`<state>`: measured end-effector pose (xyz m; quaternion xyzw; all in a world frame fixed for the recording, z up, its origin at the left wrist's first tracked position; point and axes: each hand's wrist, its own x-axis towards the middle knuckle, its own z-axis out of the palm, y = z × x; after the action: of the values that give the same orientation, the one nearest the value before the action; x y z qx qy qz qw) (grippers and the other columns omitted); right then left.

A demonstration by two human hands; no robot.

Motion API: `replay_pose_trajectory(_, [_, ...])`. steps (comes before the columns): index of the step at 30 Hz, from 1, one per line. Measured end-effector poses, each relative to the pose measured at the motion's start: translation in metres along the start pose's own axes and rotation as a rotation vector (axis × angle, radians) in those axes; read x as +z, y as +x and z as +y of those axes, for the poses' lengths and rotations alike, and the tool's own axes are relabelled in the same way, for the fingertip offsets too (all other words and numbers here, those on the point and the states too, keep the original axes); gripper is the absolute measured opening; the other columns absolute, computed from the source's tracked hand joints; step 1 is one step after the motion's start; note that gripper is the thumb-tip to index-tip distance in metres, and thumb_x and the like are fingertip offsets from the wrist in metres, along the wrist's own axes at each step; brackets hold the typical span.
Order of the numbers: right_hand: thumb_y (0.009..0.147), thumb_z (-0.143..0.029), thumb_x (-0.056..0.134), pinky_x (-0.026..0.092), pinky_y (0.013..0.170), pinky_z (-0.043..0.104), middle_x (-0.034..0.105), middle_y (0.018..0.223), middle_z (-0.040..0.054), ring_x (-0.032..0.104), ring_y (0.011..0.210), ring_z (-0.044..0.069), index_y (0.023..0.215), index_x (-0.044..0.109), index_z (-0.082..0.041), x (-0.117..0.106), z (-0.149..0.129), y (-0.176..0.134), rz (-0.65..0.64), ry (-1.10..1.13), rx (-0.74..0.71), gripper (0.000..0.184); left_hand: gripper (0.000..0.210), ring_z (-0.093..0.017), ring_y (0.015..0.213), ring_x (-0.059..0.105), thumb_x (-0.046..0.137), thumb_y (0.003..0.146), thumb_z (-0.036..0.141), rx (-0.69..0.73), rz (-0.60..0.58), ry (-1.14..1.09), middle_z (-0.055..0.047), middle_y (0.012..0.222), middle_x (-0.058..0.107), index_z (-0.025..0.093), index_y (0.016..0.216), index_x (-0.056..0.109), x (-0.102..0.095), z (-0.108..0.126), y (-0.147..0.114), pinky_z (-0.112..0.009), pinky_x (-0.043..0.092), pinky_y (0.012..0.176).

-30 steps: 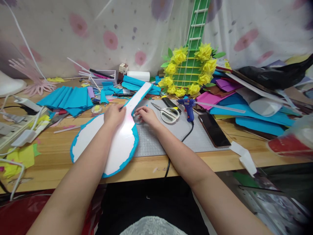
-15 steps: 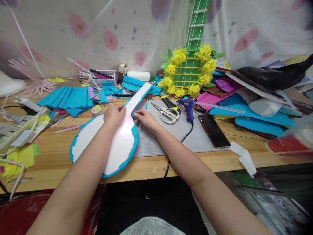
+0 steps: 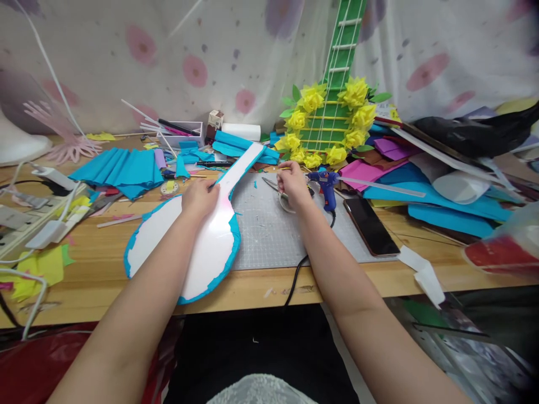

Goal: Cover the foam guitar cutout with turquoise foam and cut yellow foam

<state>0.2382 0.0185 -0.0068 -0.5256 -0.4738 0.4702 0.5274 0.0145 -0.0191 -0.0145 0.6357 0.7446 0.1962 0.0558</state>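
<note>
A white guitar-shaped board (image 3: 210, 252) lies slanted on the table, its edge wrapped in blue crepe paper. My left hand (image 3: 200, 199) grips it where the neck meets the body. Over the cutting mat, my right hand (image 3: 292, 182) has its fingers curled in; whether anything is between them I cannot make out. Below and behind that hand are scissors (image 3: 270, 183) with pale handles, mostly covered, and the black-and-yellow cutter is almost hidden. A blue glue gun (image 3: 327, 188) with a clear glue stick lies just right of the hand.
A green model guitar (image 3: 343, 53) with yellow paper flowers stands at the back. A phone (image 3: 371, 227) lies on the right of the grey cutting mat (image 3: 261, 247). Pleated blue paper (image 3: 118, 171) and a pen box (image 3: 185, 134) are at the left; coloured sheets (image 3: 450, 216) pile up right.
My right hand has left the board's neck edge and moved right and slightly up, over the scissors. My left hand keeps its place on the board. The view has shifted slightly.
</note>
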Motion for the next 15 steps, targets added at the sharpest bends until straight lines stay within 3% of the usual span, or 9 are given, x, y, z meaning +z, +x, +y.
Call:
replay_pose_trajectory(3, [0.083,-0.016,0.050,0.027,0.034,0.018,0.042,0.045,-0.0104,0.032,0.032,0.005,0.079,0.047,-0.020,-0.015,-0.001,-0.002,-0.096,-0.157,-0.032,0.006,0.044,-0.027,0.109,0.057,0.043,0.085,0.039,0.003,-0.008,0.003,-0.008,0.116,0.064,0.020,0.115,0.067,0.001,0.000,0.000,-0.035,0.044,0.090])
replay_pose_trajectory(6, [0.084,-0.026,0.053,0.031,0.036,0.020,0.047,0.044,-0.0055,0.040,0.034,0.007,0.065,0.051,-0.018,-0.016,0.007,-0.008,-0.300,-0.350,-0.044,0.021,0.043,-0.027,0.109,0.057,0.042,0.085,0.040,0.001,0.002,0.010,-0.008,0.115,0.065,0.020,0.114,0.067,0.001,-0.001,0.000,-0.035,0.043,0.090])
replay_pose_trajectory(9, [0.078,-0.017,0.059,0.038,0.042,0.021,0.057,0.052,-0.0019,0.049,0.041,0.008,0.064,0.055,-0.017,-0.012,0.016,-0.013,-0.500,-0.460,-0.059,0.015,0.043,-0.027,0.108,0.057,0.042,0.085,0.040,0.014,0.003,0.026,-0.007,0.114,0.065,0.021,0.113,0.068,0.001,-0.001,0.000,-0.035,0.043,0.089])
replay_pose_trajectory(10, [0.074,-0.011,0.061,0.040,0.045,0.021,0.061,0.059,-0.0009,0.052,0.045,0.008,0.069,0.058,-0.017,-0.011,0.018,-0.014,-0.537,-0.471,-0.064,0.008,0.043,-0.027,0.107,0.057,0.042,0.085,0.040,0.022,-0.003,0.030,-0.008,0.113,0.066,0.020,0.113,0.068,0.000,-0.001,-0.001,-0.034,0.044,0.089])
replay_pose_trajectory(12, [0.068,-0.003,0.063,0.042,0.047,0.021,0.067,0.071,0.0005,0.055,0.051,0.009,0.082,0.063,-0.018,-0.008,0.018,-0.017,-0.564,-0.467,-0.064,0.020,0.043,-0.026,0.108,0.057,0.041,0.085,0.039,0.032,-0.016,0.034,-0.008,0.112,0.066,0.020,0.113,0.068,-0.001,0.000,-0.001,-0.034,0.044,0.088])
replay_pose_trajectory(13, [0.068,-0.004,0.063,0.041,0.047,0.021,0.067,0.073,0.0007,0.055,0.051,0.009,0.087,0.065,-0.018,-0.006,0.017,-0.018,-0.564,-0.465,-0.055,0.024,0.043,-0.026,0.108,0.057,0.041,0.085,0.039,0.030,-0.021,0.036,-0.007,0.112,0.066,0.021,0.113,0.068,-0.001,0.000,-0.001,-0.033,0.043,0.088])
replay_pose_trajectory(15, [0.073,-0.012,0.063,0.038,0.045,0.021,0.065,0.064,-0.0003,0.051,0.046,0.008,0.084,0.066,-0.018,-0.001,0.014,-0.021,-0.576,-0.506,-0.042,0.013,0.043,-0.025,0.107,0.057,0.042,0.085,0.039,0.015,-0.018,0.038,-0.007,0.114,0.066,0.021,0.114,0.067,-0.002,0.001,-0.002,-0.032,0.043,0.088])
